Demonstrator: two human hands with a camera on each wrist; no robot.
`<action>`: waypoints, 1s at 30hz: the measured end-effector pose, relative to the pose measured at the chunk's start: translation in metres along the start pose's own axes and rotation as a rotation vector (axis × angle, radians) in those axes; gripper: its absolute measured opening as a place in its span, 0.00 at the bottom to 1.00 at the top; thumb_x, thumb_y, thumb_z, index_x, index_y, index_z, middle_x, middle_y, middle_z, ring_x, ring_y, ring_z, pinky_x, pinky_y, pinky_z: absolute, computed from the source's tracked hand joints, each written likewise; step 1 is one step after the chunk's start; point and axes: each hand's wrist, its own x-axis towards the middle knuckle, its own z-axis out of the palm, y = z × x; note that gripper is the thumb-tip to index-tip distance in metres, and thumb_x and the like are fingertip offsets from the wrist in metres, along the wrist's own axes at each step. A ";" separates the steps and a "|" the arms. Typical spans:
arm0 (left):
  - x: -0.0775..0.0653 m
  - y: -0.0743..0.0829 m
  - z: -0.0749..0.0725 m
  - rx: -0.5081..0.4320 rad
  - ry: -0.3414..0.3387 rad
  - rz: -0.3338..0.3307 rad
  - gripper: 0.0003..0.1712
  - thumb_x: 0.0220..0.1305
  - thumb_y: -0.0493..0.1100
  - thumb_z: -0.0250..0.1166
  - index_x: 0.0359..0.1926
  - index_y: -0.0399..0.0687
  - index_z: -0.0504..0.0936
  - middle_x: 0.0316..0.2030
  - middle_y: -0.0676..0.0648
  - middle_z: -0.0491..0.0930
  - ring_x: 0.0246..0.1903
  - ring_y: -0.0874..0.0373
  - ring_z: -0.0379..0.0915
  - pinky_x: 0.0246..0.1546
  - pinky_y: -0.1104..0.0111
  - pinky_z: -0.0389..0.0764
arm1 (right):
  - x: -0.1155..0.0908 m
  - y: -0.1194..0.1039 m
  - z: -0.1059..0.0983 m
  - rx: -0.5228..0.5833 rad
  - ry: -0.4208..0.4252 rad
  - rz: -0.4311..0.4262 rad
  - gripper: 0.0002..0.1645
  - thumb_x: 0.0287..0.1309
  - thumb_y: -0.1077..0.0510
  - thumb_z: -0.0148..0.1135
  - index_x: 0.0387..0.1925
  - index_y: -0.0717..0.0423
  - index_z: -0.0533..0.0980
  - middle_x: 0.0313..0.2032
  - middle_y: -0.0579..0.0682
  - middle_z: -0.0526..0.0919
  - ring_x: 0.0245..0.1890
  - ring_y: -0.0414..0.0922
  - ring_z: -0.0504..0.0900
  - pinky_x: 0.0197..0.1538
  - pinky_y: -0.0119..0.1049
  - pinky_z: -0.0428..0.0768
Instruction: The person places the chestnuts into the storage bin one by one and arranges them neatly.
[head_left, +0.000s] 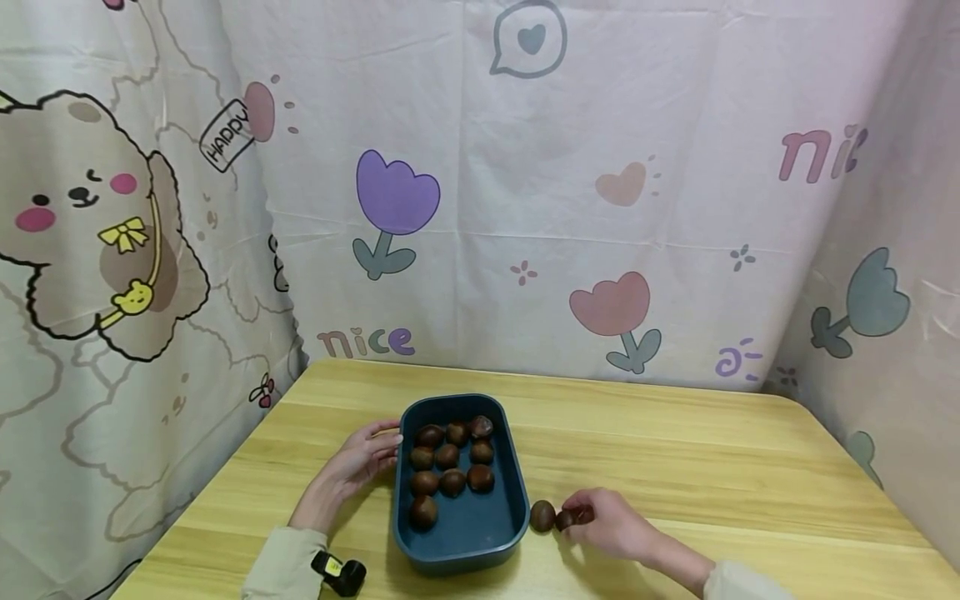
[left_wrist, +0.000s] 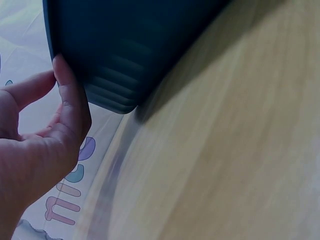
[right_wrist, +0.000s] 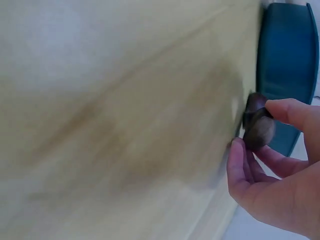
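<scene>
A dark teal rectangular box (head_left: 480, 533) stands on the table with several brown chestnuts (head_left: 447, 456) in its left and far parts. My left hand (head_left: 360, 461) touches the box's left outer wall with its fingertips. In the left wrist view, the fingers (left_wrist: 71, 100) are against the box's side near the rim. At the box's near right corner, my right hand (head_left: 609, 523) pinches a chestnut (right_wrist: 261, 132) between thumb and fingers, low over the table. Another chestnut (head_left: 543, 517) lies between that hand and the box; the fingers partly cover the held one.
The light wooden table (head_left: 675, 450) extends to the right of the box and behind it. A printed curtain (head_left: 480, 183) hangs along the back and both sides. A black wrist strap (head_left: 340, 573) is at the left sleeve.
</scene>
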 end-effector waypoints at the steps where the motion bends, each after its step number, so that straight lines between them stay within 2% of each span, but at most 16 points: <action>1: 0.000 0.000 0.000 0.001 0.000 0.000 0.24 0.71 0.33 0.54 0.62 0.26 0.57 0.34 0.49 0.80 0.32 0.63 0.77 0.35 0.73 0.79 | 0.001 -0.001 -0.002 0.011 -0.005 0.011 0.18 0.48 0.65 0.68 0.41 0.70 0.78 0.31 0.48 0.80 0.32 0.45 0.77 0.35 0.33 0.77; 4: 0.000 0.000 0.000 -0.004 -0.004 -0.001 0.25 0.71 0.33 0.54 0.62 0.25 0.56 0.34 0.49 0.80 0.32 0.63 0.77 0.35 0.73 0.79 | 0.004 -0.005 -0.007 0.022 -0.009 0.031 0.18 0.49 0.65 0.67 0.43 0.71 0.78 0.32 0.49 0.81 0.33 0.46 0.77 0.36 0.34 0.77; 10: -0.001 0.000 0.000 -0.009 -0.006 -0.002 0.24 0.70 0.32 0.54 0.62 0.25 0.57 0.34 0.49 0.80 0.32 0.63 0.77 0.35 0.73 0.79 | 0.014 -0.021 -0.013 0.034 0.050 -0.005 0.19 0.50 0.63 0.69 0.43 0.71 0.79 0.34 0.49 0.82 0.35 0.44 0.79 0.37 0.33 0.78; 14: 0.000 0.000 0.000 -0.008 -0.005 0.000 0.23 0.71 0.32 0.53 0.61 0.26 0.58 0.34 0.49 0.80 0.32 0.63 0.77 0.35 0.74 0.79 | 0.020 -0.033 -0.015 0.065 0.070 0.007 0.21 0.51 0.62 0.69 0.45 0.71 0.78 0.36 0.50 0.83 0.37 0.44 0.80 0.40 0.35 0.79; 22: 0.000 -0.001 -0.001 -0.001 -0.010 0.005 0.24 0.71 0.33 0.53 0.61 0.26 0.57 0.34 0.49 0.80 0.32 0.63 0.77 0.35 0.73 0.79 | 0.033 -0.054 -0.011 0.139 0.066 0.051 0.21 0.56 0.58 0.68 0.46 0.69 0.78 0.37 0.49 0.83 0.38 0.44 0.80 0.42 0.40 0.80; 30: 0.000 0.001 -0.001 0.016 -0.009 0.001 0.25 0.71 0.34 0.54 0.62 0.25 0.56 0.34 0.48 0.80 0.32 0.63 0.77 0.35 0.73 0.79 | 0.049 -0.075 -0.003 0.180 0.033 0.027 0.18 0.60 0.56 0.65 0.47 0.66 0.79 0.36 0.49 0.82 0.37 0.45 0.80 0.44 0.48 0.81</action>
